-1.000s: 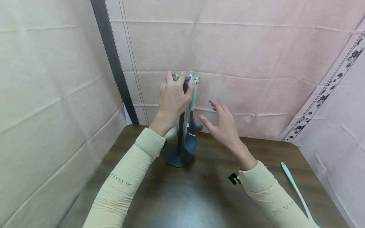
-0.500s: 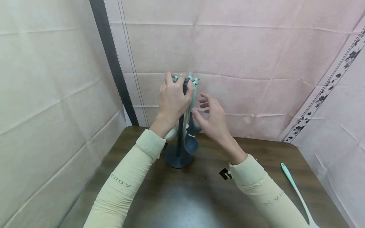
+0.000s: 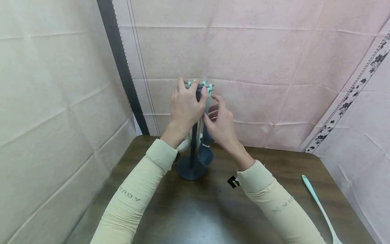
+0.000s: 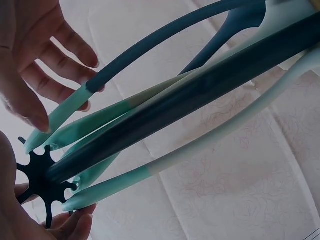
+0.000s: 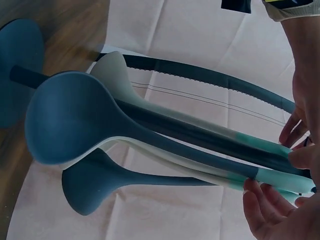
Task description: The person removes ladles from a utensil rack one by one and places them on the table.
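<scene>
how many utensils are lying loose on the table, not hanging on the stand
1. A mint-handled utensil lies flat on the table at its right edge, apart from the stand and both hands. Its head runs out of the picture, so its type is unclear.

hanging utensils (image 3: 203, 135) crowd stand pole (image 3: 193, 142); tabletop (image 3: 274, 176) right open

This place looks like a small staged recording corner, not a real kitchen. Pink and beige cloth sheets (image 3: 259, 54) with fold creases hang as walls on all sides. In front stands only a dark wooden table (image 3: 189, 210) with a kitchen utensil stand (image 3: 191, 162) and one loose utensil (image 3: 318, 206).
</scene>
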Demonstrator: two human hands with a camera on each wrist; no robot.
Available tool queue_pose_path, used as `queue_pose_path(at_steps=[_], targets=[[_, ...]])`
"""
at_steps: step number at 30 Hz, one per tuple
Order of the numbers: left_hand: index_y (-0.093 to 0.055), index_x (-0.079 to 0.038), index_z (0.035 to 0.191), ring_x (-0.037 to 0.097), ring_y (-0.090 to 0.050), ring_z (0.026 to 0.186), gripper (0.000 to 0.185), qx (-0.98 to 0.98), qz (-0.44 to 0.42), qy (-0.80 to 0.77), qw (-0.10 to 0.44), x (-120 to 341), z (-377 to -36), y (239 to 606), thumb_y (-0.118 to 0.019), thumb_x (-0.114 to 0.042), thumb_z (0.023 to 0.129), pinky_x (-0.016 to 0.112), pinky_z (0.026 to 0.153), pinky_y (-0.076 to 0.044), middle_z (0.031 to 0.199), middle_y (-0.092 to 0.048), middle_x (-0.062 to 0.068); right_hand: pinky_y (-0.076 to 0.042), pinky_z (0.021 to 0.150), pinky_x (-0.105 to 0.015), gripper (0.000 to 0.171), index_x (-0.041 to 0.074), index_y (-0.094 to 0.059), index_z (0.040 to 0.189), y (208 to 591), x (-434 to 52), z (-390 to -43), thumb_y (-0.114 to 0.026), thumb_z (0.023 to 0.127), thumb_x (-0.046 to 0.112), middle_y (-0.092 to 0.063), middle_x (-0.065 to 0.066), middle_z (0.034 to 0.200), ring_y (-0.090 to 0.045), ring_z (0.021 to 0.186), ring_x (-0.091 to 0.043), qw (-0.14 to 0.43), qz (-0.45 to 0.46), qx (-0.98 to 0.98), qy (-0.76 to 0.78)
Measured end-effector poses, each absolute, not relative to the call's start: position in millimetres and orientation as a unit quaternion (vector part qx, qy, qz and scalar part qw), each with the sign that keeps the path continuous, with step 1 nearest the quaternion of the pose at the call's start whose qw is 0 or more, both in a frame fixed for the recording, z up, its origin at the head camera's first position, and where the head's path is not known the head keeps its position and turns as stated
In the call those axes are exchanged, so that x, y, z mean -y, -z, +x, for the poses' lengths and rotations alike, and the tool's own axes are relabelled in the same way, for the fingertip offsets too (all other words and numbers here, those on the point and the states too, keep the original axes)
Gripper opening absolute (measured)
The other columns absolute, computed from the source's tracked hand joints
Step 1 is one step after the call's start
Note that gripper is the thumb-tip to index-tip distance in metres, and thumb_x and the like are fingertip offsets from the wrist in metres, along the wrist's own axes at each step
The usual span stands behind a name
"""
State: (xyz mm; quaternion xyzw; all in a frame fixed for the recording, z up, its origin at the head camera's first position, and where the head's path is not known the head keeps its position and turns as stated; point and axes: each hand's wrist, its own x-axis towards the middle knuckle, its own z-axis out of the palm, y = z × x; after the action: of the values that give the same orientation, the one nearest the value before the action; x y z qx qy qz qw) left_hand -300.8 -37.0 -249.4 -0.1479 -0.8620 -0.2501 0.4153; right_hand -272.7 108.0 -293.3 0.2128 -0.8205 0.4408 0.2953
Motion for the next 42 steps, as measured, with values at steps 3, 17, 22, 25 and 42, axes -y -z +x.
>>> queue_pose_path(at_steps=[3, 17, 22, 25, 42], targets=[[-0.068, -0.010, 0.142, 0.027, -0.057, 0.098, 0.057, 0.864, -0.145, 0.250, 0.411, 37, -300, 250, -0.041, -0.044, 0.105, 0.040, 0.083, -0.054, 0.124, -0.052, 0.018, -0.063, 0.079, -0.040, 0.054, 0.009, -0.046, 0.148, 297, -107, -275, -0.071, 0.101, 0.018, -0.071, -0.012, 0.103, -0.073, 0.087, -0.025, 0.293, 0.210, 0.819, -0.447], [-0.070, -0.009, 0.139, 0.028, -0.058, 0.094, 0.059, 0.858, -0.151, 0.249, 0.423, 37, -301, 248, -0.040, -0.049, 0.106, 0.040, 0.080, -0.054, 0.123, -0.053, 0.019, -0.058, 0.067, -0.037, 0.042, 0.006, -0.049, 0.143, 310, -107, -284, -0.065, 0.105, 0.012, -0.066, -0.012, 0.091, -0.067, 0.072, -0.023, 0.306, 0.250, 0.814, -0.426], [-0.069, -0.011, 0.140, 0.028, -0.059, 0.093, 0.066, 0.861, -0.149, 0.250, 0.418, 38, -301, 247, -0.040, -0.059, 0.106, 0.043, 0.082, -0.054, 0.124, -0.054, 0.020, -0.057, 0.066, -0.037, 0.040, 0.005, -0.049, 0.142, 309, -109, -283, -0.064, 0.105, 0.012, -0.066, -0.012, 0.090, -0.066, 0.071, -0.022, 0.302, 0.253, 0.815, -0.424], [-0.070, -0.012, 0.140, 0.028, -0.058, 0.090, 0.063, 0.862, -0.146, 0.248, 0.417, 38, -301, 248, -0.043, -0.058, 0.106, 0.043, 0.081, -0.053, 0.123, -0.054, 0.020, -0.057, 0.065, -0.036, 0.040, 0.005, -0.049, 0.142, 310, -110, -283, -0.064, 0.105, 0.012, -0.066, -0.011, 0.089, -0.066, 0.071, -0.021, 0.300, 0.252, 0.818, -0.420], [-0.075, -0.012, 0.132, 0.029, -0.059, 0.101, 0.047, 0.866, -0.134, 0.215, 0.431, 34, -295, 242, -0.053, -0.040, 0.102, 0.041, 0.083, -0.050, 0.123, -0.064, 0.016, -0.056, 0.063, -0.037, 0.041, 0.005, -0.050, 0.142, 309, -120, -280, -0.066, 0.105, 0.014, -0.065, -0.009, 0.085, -0.065, 0.069, -0.020, 0.289, 0.261, 0.822, -0.416]])
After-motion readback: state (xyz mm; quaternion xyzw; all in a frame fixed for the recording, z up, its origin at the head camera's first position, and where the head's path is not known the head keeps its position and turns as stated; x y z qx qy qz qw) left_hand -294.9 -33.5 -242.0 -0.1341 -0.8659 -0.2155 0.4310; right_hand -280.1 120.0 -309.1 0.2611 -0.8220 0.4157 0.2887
